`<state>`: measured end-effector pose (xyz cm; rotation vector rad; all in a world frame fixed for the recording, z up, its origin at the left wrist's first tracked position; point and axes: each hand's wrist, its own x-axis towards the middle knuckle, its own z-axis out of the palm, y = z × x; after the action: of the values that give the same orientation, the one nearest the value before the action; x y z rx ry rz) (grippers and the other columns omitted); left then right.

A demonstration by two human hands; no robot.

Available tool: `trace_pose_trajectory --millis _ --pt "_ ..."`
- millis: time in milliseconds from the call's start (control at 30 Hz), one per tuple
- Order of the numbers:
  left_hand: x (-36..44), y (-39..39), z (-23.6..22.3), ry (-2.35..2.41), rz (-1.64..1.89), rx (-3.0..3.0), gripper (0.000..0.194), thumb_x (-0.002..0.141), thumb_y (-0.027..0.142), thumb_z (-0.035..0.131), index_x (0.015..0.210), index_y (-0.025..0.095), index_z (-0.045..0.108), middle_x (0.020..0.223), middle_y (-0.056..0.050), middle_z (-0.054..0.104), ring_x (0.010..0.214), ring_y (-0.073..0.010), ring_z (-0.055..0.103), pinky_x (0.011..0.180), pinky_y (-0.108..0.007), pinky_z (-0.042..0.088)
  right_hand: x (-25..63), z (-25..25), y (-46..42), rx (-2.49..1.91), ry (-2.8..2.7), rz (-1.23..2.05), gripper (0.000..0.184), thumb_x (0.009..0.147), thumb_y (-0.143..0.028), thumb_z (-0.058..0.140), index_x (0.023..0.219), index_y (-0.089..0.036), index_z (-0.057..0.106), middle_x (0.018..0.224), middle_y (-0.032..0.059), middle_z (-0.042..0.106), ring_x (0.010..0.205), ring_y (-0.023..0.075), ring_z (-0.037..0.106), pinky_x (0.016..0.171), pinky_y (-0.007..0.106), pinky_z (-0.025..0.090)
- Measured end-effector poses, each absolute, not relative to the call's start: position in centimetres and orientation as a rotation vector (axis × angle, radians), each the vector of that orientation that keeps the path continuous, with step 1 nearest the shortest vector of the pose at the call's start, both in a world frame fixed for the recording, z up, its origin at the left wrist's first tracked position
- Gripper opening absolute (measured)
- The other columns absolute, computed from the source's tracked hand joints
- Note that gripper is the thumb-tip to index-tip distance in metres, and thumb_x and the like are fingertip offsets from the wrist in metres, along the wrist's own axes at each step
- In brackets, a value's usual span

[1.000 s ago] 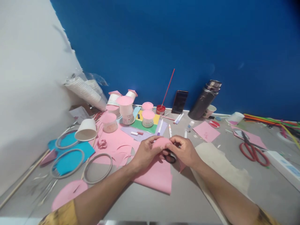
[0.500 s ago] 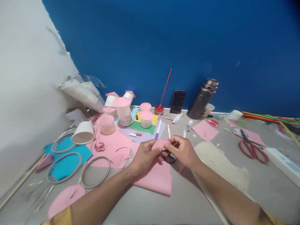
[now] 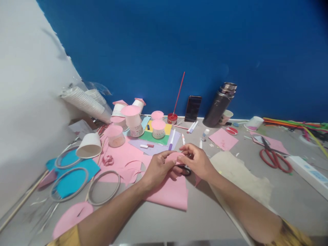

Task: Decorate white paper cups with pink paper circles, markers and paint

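Between my two hands is a small rounded piece of pink paper (image 3: 174,157). My left hand (image 3: 159,169) pinches it from the left, thumb on top. On its right edge, the thumb and fingers of my right hand (image 3: 196,160) are closed. Just under the hands lie scissors with black handles (image 3: 187,171), partly hidden. A folded sheet of pink paper (image 3: 170,196) lies on the table below my left hand. Beyond the hands are an orange-tipped white marker (image 3: 183,139) and a purple marker (image 3: 172,140).
Paper cups topped with pink discs (image 3: 133,120) stand at the back left, near stacked white cups (image 3: 85,102). Grey hoops (image 3: 104,188) lie at left. A black flask (image 3: 220,106) and phone (image 3: 193,108) lean against the blue wall. Red-handled scissors (image 3: 275,159) lie at right.
The view has shifted slightly. My right hand's fingers have moved a little along the edge of the pink paper, which stays held between both hands.
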<state>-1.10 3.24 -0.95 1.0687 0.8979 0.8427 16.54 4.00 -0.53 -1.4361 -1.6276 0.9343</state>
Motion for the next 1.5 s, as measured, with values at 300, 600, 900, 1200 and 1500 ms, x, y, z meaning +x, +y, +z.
trace_pose_trajectory --millis 300,600,900,1200,1500 --pt "-1.1 3.4 -1.5 0.934 0.868 1.065 0.038 0.075 0.03 0.082 0.104 0.009 0.067 0.067 -0.008 0.072 0.056 -0.0156 0.066 0.053 -0.024 0.051 17.1 -1.1 4.3 -1.465 -1.636 1.072 0.035 0.078 -0.049 0.065 0.064 -0.019 0.056 0.059 -0.0016 0.057 0.056 0.0125 0.048 0.053 0.024 0.036" --pt "-1.3 3.7 -1.9 0.952 0.866 1.034 0.035 0.075 0.03 0.082 0.098 0.009 0.065 0.067 -0.013 0.074 0.055 -0.0188 0.069 0.055 -0.027 0.052 17.6 -0.2 4.4 -1.466 -1.783 1.144 0.031 0.078 -0.046 0.068 0.069 -0.017 0.061 0.06 -0.001 0.062 0.058 0.0124 0.052 0.053 0.023 0.036" --pt "-1.0 3.3 -1.5 1.048 0.934 1.169 0.032 0.072 0.024 0.078 0.099 0.015 0.063 0.073 -0.004 0.072 0.063 -0.0166 0.067 0.061 -0.027 0.051 17.3 0.1 4.1 -1.561 -1.844 1.163 0.028 0.08 -0.037 0.063 0.061 -0.017 0.058 0.055 -0.0021 0.061 0.053 0.0107 0.05 0.049 0.022 0.034" --pt "-1.1 3.4 -2.1 1.233 0.923 1.393 0.034 0.07 0.022 0.074 0.094 0.021 0.051 0.074 0.004 0.062 0.058 -0.0108 0.054 0.052 -0.021 0.04 16.6 0.9 3.5 -1.691 -1.901 1.073 0.026 0.081 -0.035 0.062 0.062 -0.018 0.061 0.055 -0.0024 0.056 0.047 0.0119 0.052 0.036 0.02 0.03" --pt "-1.4 3.5 -2.5 1.193 0.902 1.304 0.05 0.07 0.015 0.064 0.114 0.023 0.043 0.072 0.005 0.066 0.051 -0.0127 0.058 0.049 -0.023 0.039 17.0 0.7 3.7 -1.65 -1.821 1.222 0.024 0.083 -0.034 0.061 0.065 -0.018 0.062 0.063 0.0002 0.068 0.053 0.0135 0.06 0.041 0.02 0.039"
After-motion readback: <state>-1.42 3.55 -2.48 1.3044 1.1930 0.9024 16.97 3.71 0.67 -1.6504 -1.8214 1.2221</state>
